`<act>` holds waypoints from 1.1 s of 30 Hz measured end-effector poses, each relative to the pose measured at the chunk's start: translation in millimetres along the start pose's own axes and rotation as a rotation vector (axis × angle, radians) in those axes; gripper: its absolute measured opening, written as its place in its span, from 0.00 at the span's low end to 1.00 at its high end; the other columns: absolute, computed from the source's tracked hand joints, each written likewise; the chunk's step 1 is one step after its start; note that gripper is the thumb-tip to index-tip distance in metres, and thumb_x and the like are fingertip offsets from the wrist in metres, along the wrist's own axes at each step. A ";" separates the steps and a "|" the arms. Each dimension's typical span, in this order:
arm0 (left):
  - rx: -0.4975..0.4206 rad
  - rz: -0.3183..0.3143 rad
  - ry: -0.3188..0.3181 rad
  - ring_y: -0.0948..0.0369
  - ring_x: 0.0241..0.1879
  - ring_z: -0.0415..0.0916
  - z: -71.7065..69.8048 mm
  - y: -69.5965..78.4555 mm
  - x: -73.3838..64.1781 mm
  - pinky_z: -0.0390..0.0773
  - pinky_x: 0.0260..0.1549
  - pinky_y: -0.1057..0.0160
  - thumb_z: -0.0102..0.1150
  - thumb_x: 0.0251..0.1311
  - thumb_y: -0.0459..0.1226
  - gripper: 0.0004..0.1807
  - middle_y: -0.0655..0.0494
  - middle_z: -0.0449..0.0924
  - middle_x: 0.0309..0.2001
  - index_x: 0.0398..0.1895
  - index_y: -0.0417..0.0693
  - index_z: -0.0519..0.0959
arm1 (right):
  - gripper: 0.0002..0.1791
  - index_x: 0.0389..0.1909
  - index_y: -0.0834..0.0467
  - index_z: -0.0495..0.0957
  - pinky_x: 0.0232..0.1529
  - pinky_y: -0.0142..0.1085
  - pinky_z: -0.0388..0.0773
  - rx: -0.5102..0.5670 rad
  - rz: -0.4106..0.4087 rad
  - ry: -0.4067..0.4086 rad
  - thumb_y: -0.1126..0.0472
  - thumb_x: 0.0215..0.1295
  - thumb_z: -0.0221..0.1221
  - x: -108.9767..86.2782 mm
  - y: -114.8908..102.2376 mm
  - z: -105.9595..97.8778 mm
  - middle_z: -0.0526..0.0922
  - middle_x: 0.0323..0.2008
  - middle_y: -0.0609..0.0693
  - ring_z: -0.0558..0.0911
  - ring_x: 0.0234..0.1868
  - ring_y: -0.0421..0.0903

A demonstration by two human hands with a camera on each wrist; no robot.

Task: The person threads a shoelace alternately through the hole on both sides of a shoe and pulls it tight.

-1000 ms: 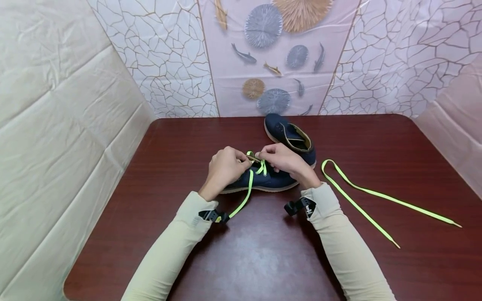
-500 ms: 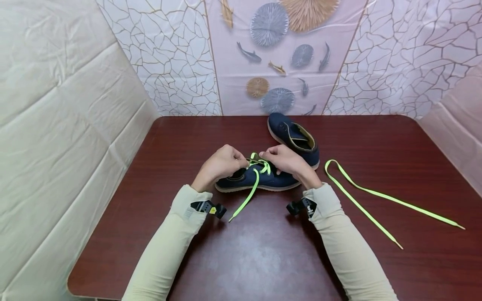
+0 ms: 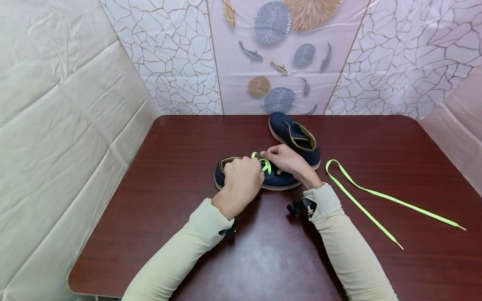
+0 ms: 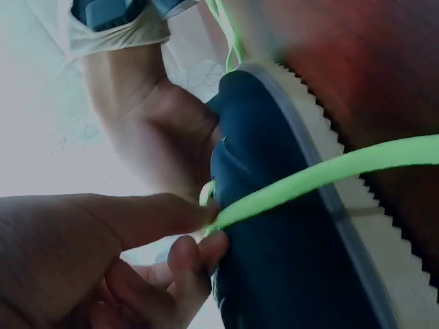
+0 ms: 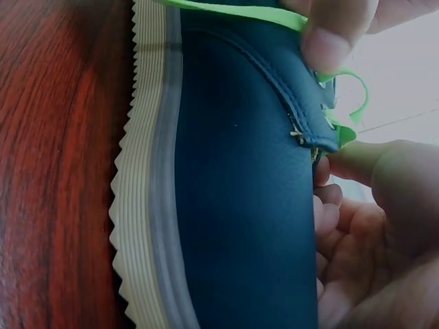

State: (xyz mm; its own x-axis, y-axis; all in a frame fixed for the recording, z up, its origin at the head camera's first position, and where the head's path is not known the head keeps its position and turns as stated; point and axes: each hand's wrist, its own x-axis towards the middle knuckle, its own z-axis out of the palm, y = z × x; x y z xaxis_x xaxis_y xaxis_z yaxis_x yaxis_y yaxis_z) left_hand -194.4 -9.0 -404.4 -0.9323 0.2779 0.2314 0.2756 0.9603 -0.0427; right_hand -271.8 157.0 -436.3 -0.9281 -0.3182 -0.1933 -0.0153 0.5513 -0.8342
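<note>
A navy blue shoe point(image 3: 280, 181) with a pale ridged sole lies sideways across the middle of the table, its toe to the right. Neon green shoelace point(image 4: 295, 179) runs through its eyelets. My left hand point(image 3: 242, 177) pinches one strand of that lace between thumb and fingers, right at the near eyelets; the strand trails off over the sole in the left wrist view. From over the toe end, my right hand point(image 3: 288, 161) grips the shoe's lacing edge, thumb at the green loop point(image 5: 358, 96) and fingers curled under, partly hidden behind the upper.
A second navy shoe point(image 3: 278, 125), with no lace in its visible eyelets, stands behind, touching distance from my right wrist. A loose green shoelace point(image 3: 376, 194) lies folded in a bend on the right of the dark red table point(image 3: 150, 200). Patterned cloth walls point(image 3: 173, 62) enclose the table.
My left hand has left the tongue area and come right and nearer, over the near eyelets, now pinching the lace strand that hung free. My right hand has stayed at the lacing.
</note>
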 end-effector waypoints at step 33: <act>-0.280 0.093 -0.579 0.44 0.75 0.59 -13.2 -77.9 24.3 0.72 0.67 0.42 0.79 0.57 0.54 0.60 0.45 0.60 0.78 0.86 0.59 0.51 | 0.21 0.30 0.59 0.73 0.37 0.41 0.86 0.117 0.006 -0.001 0.50 0.83 0.53 -2.4 2.4 -3.3 0.63 0.19 0.44 0.68 0.22 0.44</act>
State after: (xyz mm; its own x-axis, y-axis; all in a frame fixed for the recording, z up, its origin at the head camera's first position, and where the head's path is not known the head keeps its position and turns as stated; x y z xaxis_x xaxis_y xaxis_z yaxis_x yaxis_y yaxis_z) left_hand -235.5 -77.4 -382.6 -0.8552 0.4028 -0.3261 0.3389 0.9107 0.2361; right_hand -270.9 161.6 -436.2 -0.9278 -0.3158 -0.1986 0.0339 0.4589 -0.8878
